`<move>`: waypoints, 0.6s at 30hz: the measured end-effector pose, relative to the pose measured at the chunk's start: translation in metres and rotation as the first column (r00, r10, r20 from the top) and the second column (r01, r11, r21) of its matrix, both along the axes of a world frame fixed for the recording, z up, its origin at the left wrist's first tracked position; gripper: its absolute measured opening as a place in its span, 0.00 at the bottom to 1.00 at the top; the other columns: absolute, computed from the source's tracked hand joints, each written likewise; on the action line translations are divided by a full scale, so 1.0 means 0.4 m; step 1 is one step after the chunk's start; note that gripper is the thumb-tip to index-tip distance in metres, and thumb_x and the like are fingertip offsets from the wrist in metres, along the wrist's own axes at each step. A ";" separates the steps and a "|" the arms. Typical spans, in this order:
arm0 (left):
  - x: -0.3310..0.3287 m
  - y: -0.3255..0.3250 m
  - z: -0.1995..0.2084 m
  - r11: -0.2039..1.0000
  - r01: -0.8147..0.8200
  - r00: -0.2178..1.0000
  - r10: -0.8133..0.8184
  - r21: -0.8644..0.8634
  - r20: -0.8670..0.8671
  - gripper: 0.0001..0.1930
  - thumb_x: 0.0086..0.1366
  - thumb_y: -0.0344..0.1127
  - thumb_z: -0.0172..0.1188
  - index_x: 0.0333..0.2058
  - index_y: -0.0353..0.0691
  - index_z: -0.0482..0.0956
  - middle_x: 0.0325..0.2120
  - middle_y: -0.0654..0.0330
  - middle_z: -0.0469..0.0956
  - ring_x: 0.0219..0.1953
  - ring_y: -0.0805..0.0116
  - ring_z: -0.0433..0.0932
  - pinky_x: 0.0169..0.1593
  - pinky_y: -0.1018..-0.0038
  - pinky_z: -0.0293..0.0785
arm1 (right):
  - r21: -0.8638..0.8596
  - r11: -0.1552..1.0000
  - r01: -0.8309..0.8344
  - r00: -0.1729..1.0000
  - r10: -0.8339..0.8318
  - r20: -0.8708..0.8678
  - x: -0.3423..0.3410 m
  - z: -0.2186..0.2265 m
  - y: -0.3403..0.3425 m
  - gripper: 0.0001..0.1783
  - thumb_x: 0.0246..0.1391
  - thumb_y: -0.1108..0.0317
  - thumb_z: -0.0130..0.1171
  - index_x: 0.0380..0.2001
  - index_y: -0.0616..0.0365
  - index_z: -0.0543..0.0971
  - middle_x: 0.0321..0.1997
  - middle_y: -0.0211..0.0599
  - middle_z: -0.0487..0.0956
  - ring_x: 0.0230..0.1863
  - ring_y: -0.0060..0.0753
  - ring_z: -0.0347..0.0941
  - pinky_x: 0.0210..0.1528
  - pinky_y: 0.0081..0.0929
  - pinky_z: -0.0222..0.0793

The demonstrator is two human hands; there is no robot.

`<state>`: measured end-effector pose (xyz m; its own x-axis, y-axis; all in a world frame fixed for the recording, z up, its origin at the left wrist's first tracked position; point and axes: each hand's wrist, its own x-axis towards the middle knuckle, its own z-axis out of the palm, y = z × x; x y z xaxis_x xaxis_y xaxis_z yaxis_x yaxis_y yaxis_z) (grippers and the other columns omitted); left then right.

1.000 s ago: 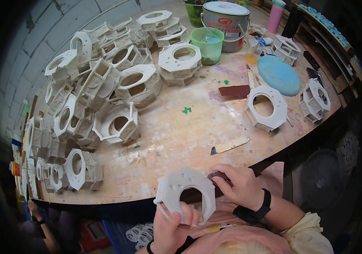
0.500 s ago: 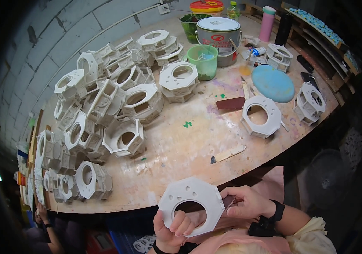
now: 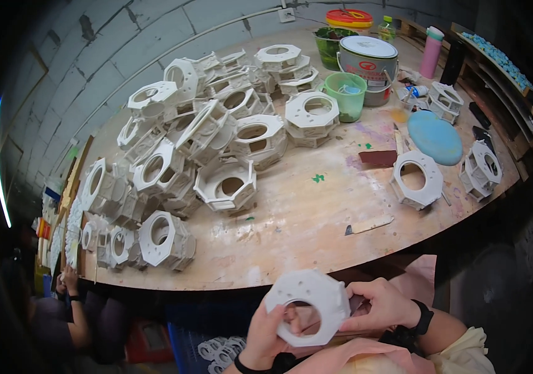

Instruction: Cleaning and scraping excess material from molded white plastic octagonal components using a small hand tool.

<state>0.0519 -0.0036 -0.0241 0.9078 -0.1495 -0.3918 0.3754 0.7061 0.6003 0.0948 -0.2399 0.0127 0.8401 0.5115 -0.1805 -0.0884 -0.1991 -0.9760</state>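
Just off the table's near edge, my left hand grips a white octagonal frame. The frame has a large round opening and several small holes in its flat face. Some of my left fingers show through that opening, and the thumb lies on the rim. On the frame's right side, my right hand pinches a small dark red-brown piece of sandpaper against its edge. Most of the sandpaper is hidden by the fingers.
Many similar white frames are heaped on the table's left half. A flat knife-like tool, a red-brown sheet, a blue disc and buckets lie beyond. Another person's hand is at far left.
The view has swung left, so the table's things appear further right. The white frame has tilted and turned in my left hand, whose fingers have shifted. My right hand stays at its right edge.
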 end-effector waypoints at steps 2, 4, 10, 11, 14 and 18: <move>-0.067 0.141 -0.049 0.994 0.010 0.998 -0.004 -0.107 0.061 0.18 0.66 0.44 0.48 0.43 0.34 0.68 0.19 0.58 0.72 0.17 0.67 0.72 0.21 0.71 0.73 | -0.031 0.995 -0.098 0.993 0.099 0.060 -0.003 0.011 0.007 0.22 0.42 0.51 0.69 0.29 0.58 0.76 0.20 0.29 0.76 0.20 0.16 0.70 0.24 0.14 0.66; -0.085 0.193 0.072 0.867 -0.497 0.867 0.494 -0.048 -0.060 0.22 0.67 0.50 0.43 0.47 0.35 0.70 0.19 0.60 0.74 0.16 0.72 0.71 0.20 0.77 0.70 | -0.067 0.994 -0.087 0.992 0.092 0.085 -0.010 0.003 0.016 0.21 0.44 0.52 0.68 0.28 0.58 0.75 0.19 0.29 0.76 0.19 0.17 0.70 0.24 0.15 0.66; -0.124 0.161 -0.126 0.978 -0.146 0.989 0.144 -0.147 -0.024 0.14 0.66 0.43 0.50 0.40 0.37 0.67 0.22 0.65 0.64 0.19 0.71 0.65 0.23 0.74 0.65 | -0.165 0.963 -0.215 0.975 0.221 0.021 -0.008 0.015 0.065 0.22 0.45 0.52 0.67 0.32 0.60 0.75 0.24 0.35 0.79 0.24 0.23 0.76 0.29 0.20 0.71; -0.111 0.132 -0.117 0.981 -0.104 0.994 0.107 -0.165 0.009 0.15 0.66 0.43 0.51 0.42 0.37 0.67 0.23 0.64 0.65 0.20 0.71 0.65 0.23 0.74 0.65 | -0.174 0.962 -0.211 0.976 0.218 0.022 -0.011 0.015 0.070 0.22 0.45 0.52 0.67 0.32 0.60 0.75 0.24 0.35 0.79 0.24 0.23 0.76 0.29 0.20 0.71; -0.087 0.095 -0.088 0.986 -0.031 0.991 0.052 -0.165 0.123 0.18 0.64 0.41 0.54 0.47 0.36 0.65 0.27 0.62 0.68 0.22 0.71 0.68 0.26 0.74 0.67 | -0.192 0.954 -0.232 0.963 0.253 0.090 -0.031 0.016 0.076 0.27 0.42 0.52 0.69 0.37 0.62 0.74 0.28 0.38 0.79 0.27 0.26 0.77 0.31 0.22 0.73; -0.098 0.048 -0.055 0.988 -0.094 0.963 0.058 0.125 0.263 0.25 0.60 0.38 0.60 0.52 0.36 0.63 0.35 0.56 0.72 0.28 0.68 0.74 0.31 0.73 0.73 | -0.105 0.961 -0.257 0.966 0.256 -0.022 -0.049 0.028 0.085 0.34 0.38 0.52 0.72 0.41 0.65 0.70 0.29 0.41 0.79 0.29 0.27 0.77 0.32 0.24 0.74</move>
